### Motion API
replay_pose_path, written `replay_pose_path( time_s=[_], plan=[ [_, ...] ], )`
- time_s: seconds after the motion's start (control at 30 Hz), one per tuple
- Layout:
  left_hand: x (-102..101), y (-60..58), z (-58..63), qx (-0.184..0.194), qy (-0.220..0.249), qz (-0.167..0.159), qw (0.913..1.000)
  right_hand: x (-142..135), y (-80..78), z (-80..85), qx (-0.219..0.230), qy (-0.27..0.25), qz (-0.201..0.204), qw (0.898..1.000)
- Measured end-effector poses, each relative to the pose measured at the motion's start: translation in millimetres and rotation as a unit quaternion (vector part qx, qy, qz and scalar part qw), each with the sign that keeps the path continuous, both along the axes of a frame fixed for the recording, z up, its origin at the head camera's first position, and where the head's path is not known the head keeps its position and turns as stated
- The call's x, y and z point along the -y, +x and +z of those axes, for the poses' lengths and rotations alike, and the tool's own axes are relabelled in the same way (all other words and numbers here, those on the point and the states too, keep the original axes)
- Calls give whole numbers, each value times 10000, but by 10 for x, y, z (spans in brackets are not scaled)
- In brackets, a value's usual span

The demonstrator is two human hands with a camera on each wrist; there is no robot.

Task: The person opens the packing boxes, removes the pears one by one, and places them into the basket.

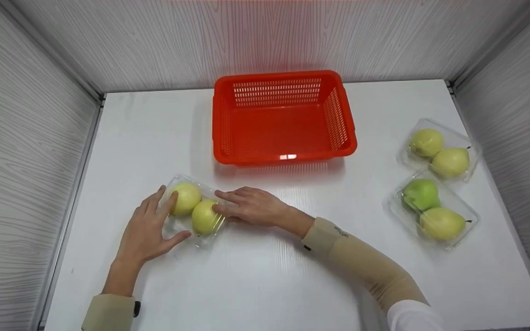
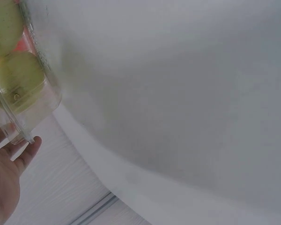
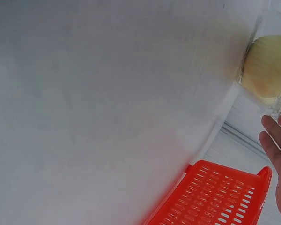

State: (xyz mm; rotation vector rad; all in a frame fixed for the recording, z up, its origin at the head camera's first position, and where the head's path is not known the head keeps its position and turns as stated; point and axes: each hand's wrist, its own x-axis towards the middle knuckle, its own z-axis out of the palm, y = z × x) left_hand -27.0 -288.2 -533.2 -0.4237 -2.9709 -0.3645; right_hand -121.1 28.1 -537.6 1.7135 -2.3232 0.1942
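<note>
A clear plastic box (image 1: 186,224) with two yellow-green pears (image 1: 205,217) lies on the left part of the table. My left hand (image 1: 143,232) is at its left end, index finger over the lid and thumb spread near the front edge. From the right, my right hand (image 1: 258,208) reaches to the other end, fingertips touching the box. In the left wrist view, fairly straight fingers (image 2: 30,152) meet the rim of the box (image 2: 49,98). The right wrist view shows extended fingers (image 3: 271,145) beside the box (image 3: 253,89); part of that hand is cut off.
A red plastic basket (image 1: 285,158) with slotted walls stands at the back middle, nothing inside. Two more clear boxes of pears, one farther back (image 1: 460,138) and one nearer (image 1: 460,207), lie at the right edge. Wood-grain panels (image 1: 265,37) enclose the white table (image 1: 265,285).
</note>
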Motion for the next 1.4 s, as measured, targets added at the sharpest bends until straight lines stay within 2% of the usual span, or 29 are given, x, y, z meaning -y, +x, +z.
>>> replay_pose_path(
  time_s=[0.23, 0.7, 0.93, 1.2, 1.4],
  plan=[
    [-100, -6, -4, 17, -48, -125, 9999, -119, 51, -38, -431, -333, 24, 9985],
    [-319, -27, 13, -13, -16, -433, 9991, -390, 168, -28, -298, -378, -126, 9988],
    [-423, -39, 32, 120, -1, -500, 9987, -508, 207, -26, -325, -461, -135, 9983],
    [-530, -85, 2, -127, -44, -751, 9971, -642, 258, -26, -142, -577, -252, 9979],
    [-612, -96, -8, -123, -84, -888, 9959, -739, 301, -38, -105, -758, -293, 9966]
  ],
)
